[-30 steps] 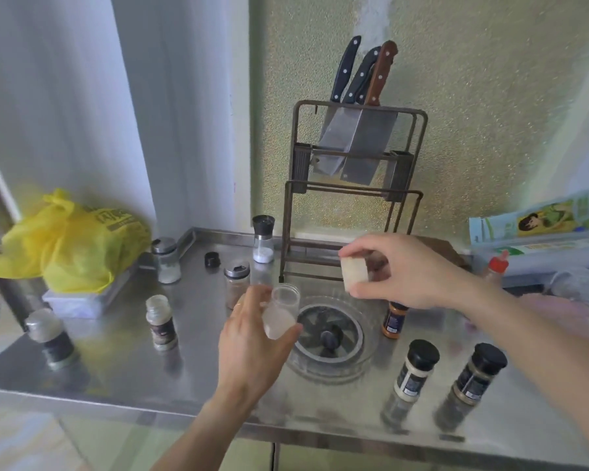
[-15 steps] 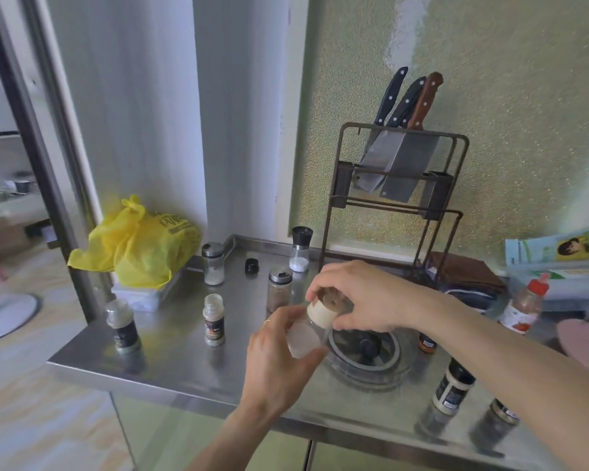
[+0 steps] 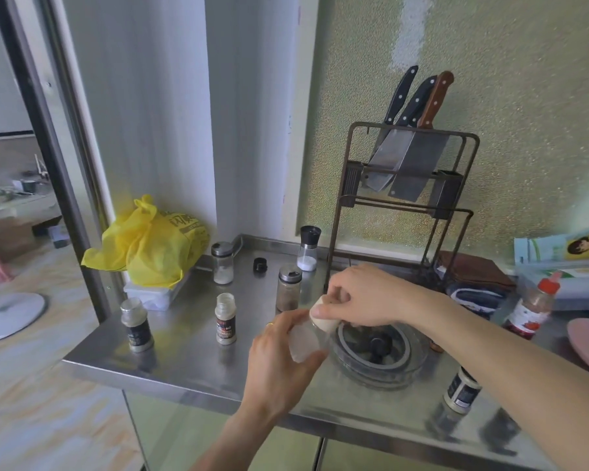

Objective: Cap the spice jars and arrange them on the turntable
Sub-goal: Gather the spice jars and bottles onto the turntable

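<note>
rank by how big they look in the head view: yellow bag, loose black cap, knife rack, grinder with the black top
1. knife rack
2. yellow bag
3. grinder
4. black cap
All four stand toward the back of the counter, so nearness hardly skews the order.

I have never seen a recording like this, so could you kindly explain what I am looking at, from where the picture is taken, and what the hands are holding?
There is no machine here: a person wears a camera on the head, so the one view looks forward and down at their own hands. The left hand grips a small clear jar; the right hand holds a pale cap at its mouth. Below is a steel counter with a round turntable, several more spice jars, one uncapped jar, a loose black cap and a yellow bag. A knife rack stands behind.
</note>
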A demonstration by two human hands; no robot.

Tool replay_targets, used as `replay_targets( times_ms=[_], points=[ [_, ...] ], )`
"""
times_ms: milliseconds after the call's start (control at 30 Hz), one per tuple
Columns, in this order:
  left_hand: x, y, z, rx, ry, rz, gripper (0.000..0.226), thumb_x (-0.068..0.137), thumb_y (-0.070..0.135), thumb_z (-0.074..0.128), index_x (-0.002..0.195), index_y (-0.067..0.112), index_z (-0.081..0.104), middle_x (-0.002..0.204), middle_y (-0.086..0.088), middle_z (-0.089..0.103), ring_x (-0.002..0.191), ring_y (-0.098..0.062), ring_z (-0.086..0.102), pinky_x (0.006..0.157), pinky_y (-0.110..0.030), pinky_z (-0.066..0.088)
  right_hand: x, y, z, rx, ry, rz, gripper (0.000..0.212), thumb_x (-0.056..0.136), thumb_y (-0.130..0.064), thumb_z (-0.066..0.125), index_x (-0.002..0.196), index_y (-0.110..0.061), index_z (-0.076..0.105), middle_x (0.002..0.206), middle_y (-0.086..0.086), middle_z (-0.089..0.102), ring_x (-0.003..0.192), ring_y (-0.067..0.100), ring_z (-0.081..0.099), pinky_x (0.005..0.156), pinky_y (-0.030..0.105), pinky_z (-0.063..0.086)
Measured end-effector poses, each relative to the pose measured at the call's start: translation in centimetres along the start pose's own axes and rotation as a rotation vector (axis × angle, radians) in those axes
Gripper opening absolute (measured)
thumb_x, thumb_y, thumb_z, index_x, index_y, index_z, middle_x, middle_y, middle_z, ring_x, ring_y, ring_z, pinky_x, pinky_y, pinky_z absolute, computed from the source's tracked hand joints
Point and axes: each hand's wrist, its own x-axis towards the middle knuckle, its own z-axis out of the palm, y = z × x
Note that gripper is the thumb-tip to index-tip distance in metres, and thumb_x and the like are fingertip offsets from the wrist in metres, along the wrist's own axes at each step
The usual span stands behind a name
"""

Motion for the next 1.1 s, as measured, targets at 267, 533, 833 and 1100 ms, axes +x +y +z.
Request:
replay_targets(
  times_ms=[267, 533, 833, 1100],
  points=[
    [0.2, -0.3, -0.4, 0.016, -0.002, 0.000, 0.055, 0.070, 0.034, 0.086, 0.120, 0.034, 0.065, 0.109, 0.027, 0.069, 0.101, 0.002, 0.061, 0.088, -0.022, 0.050, 0.2, -0.5, 0.2, 0.013, 0.025, -0.013, 0.052, 0.077, -0.064, 0.067, 0.095, -0.015, 0.072, 0.086, 0.006, 0.074, 0.080, 0.022, 0.066, 0.074, 0.043, 0.055],
    [0.0, -0.4, -0.6, 0.040, -0.006, 0.006, 0.055, 0.069, 0.033, 0.088, 0.119, 0.033, 0.065, 0.101, 0.037, 0.062, 0.099, -0.001, 0.063, 0.086, -0.021, 0.049, 0.2, -0.5, 0.3, 0.025, 0.000, 0.021, 0.056, 0.078, -0.070, 0.062, 0.092, -0.017, 0.074, 0.091, 0.003, 0.075, 0.085, 0.022, 0.069, 0.075, 0.044, 0.057],
    [0.1, -0.8, -0.3, 0.042, -0.016, -0.004, 0.057, 0.068, 0.034, 0.089, 0.120, 0.035, 0.064, 0.102, 0.038, 0.062, 0.101, -0.003, 0.065, 0.086, -0.021, 0.050, -0.2, -0.5, 0.4, 0.086, -0.047, 0.036, 0.054, 0.079, -0.065, 0.069, 0.109, -0.021, 0.069, 0.101, -0.001, 0.073, 0.092, 0.019, 0.066, 0.083, 0.040, 0.056],
    [0.1, -1.1, -0.1, 0.024, -0.008, -0.003, 0.057, 0.068, 0.035, 0.089, 0.119, 0.036, 0.064, 0.105, 0.030, 0.068, 0.100, -0.001, 0.065, 0.088, -0.024, 0.053, -0.1, -0.5, 0.7, 0.104, -0.035, 0.031, 0.049, 0.077, -0.061, 0.071, 0.112, -0.027, 0.064, 0.099, -0.002, 0.069, 0.083, 0.013, 0.059, 0.085, 0.042, 0.056]
  ],
)
